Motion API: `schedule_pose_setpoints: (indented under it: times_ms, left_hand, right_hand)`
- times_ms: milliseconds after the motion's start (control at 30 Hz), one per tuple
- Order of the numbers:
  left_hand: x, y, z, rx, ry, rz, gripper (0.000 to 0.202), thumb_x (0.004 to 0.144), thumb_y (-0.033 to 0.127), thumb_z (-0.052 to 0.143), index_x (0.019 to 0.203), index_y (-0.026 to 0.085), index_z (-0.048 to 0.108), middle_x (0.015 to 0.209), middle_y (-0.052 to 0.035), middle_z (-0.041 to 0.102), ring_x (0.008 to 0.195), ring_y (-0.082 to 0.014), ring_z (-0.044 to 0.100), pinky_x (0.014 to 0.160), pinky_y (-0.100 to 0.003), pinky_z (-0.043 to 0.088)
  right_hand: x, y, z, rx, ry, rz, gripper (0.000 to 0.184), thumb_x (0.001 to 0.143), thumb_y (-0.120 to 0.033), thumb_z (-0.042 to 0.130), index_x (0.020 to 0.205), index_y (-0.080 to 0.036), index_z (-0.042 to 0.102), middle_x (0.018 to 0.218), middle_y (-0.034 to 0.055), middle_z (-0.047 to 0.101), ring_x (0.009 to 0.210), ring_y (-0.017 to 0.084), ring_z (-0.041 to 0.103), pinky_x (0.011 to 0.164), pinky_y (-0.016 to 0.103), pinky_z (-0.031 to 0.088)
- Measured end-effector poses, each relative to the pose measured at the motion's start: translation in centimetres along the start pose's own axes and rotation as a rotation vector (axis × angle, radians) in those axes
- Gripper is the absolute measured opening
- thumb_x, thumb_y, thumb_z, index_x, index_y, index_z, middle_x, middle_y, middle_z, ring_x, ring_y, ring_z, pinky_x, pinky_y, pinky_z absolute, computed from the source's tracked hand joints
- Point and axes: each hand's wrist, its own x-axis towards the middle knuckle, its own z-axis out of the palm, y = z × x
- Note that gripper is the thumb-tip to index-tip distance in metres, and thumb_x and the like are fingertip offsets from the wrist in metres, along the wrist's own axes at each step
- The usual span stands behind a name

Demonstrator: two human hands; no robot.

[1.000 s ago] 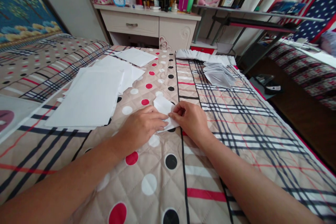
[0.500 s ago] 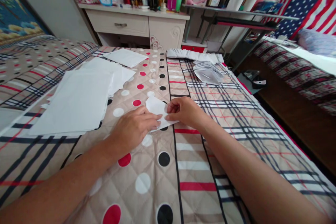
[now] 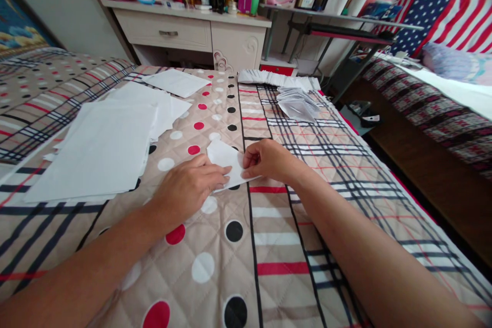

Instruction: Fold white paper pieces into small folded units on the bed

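A small folded white paper (image 3: 225, 159) lies on the quilted bedspread (image 3: 246, 246), near its middle. My left hand (image 3: 190, 187) rests flat on the paper's near left part, fingers stretched out and pressing it down. My right hand (image 3: 267, 160) pinches the paper's right edge with curled fingers. Part of the paper is hidden under both hands.
A stack of white sheets (image 3: 103, 148) lies to the left, with one more sheet (image 3: 175, 82) beyond it. A row of folded papers (image 3: 277, 79) and a loose pile (image 3: 298, 105) sit at the far edge. A dresser (image 3: 192, 36) and a shelf (image 3: 326, 15) stand behind.
The view has shifted so the scene sits further left and a little higher. Both hands stay on the folded paper, the right hand's pinch closer to the left fingertips.
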Motion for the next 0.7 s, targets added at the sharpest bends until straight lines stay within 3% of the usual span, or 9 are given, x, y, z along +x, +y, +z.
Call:
schedule_pose_setpoints:
  times_ms: [500,700]
  left_hand:
    - [0.1,0.0,-0.1,-0.018,-0.004,0.002,0.026,0.087,0.009,0.056,0.099,0.023,0.074,0.116,0.0023,0.072,0.089,-0.0188,0.057,0.073,-0.031,0.049]
    - [0.0,0.0,0.0,-0.009,0.002,0.018,0.025,0.087,0.008,0.056,0.097,0.023,0.073,0.117,0.0019,0.072,0.087,-0.0185,0.057,0.072,-0.031,0.049]
  right_hand:
    - [-0.9,-1.9,-1.2,-0.288,-0.016,0.128,0.012,0.062,-0.025,0.081,0.067,-0.021,0.071,0.066,-0.0005,0.069,0.057,0.012,0.058,0.052,0.023,0.034]
    - [-1.4,-1.2,-2.4,-0.286,-0.136,0.175,0.012,0.058,-0.023,0.082,0.060,-0.020,0.070,0.059,-0.0007,0.067,0.052,0.012,0.056,0.049,0.024,0.033]
